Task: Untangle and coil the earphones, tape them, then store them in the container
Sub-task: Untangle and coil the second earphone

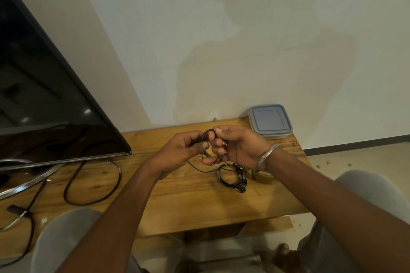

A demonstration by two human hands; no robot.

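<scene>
Gripping earphones (pixel 208 135): left hand (pixel 182 150), right hand (pixel 236 146)

Grained wooden table (pixel 182 206), glossy screen (pixel 44 95)

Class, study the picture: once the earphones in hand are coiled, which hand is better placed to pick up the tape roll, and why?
The right hand, probably: the tape roll lies just below its wrist, while the left hand sits farther off, beyond the earphones both hands grip.

Two sets of earphones: reddish earphones (pixel 207 135) and black earphones (pixel 235 175). One lidded container (pixel 270 121), one tape roll (pixel 264 178), one television (pixel 44 95), one bangle (pixel 265 157), one wooden table (pixel 177 201).
</scene>
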